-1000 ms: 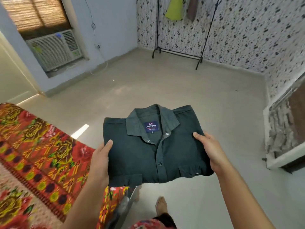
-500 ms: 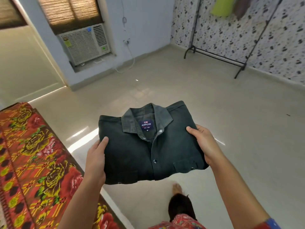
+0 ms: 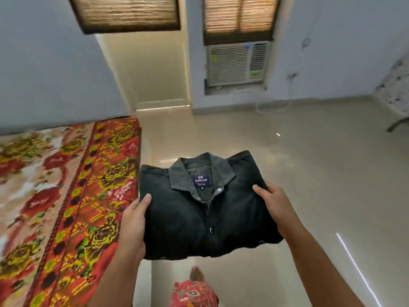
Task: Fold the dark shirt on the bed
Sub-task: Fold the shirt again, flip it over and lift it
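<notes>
The dark shirt (image 3: pixel 188 220) is folded into a neat rectangle, collar and blue brand label facing up. It is held level in the air over the floor, just right of the bed's edge. My left hand (image 3: pixel 134 227) grips its left side, thumb on top. On the opposite side my right hand (image 3: pixel 276 209) holds the other edge the same way. The bed (image 3: pixel 66 196), covered with a red, yellow and cream floral blanket, fills the left of the view.
Pale tiled floor (image 3: pixel 309 173) stretches right and ahead. A window air conditioner (image 3: pixel 236 63) sits in the far wall, with a doorway (image 3: pixel 152 74) to its left. My bare foot (image 3: pixel 197 273) shows below the shirt. A dark rack foot (image 3: pixel 397 125) is at the right edge.
The view has swung left: the bed now fills more of the left side and the doorway is ahead. The folded shirt stays gripped in both hands, now closer to the bed's edge.
</notes>
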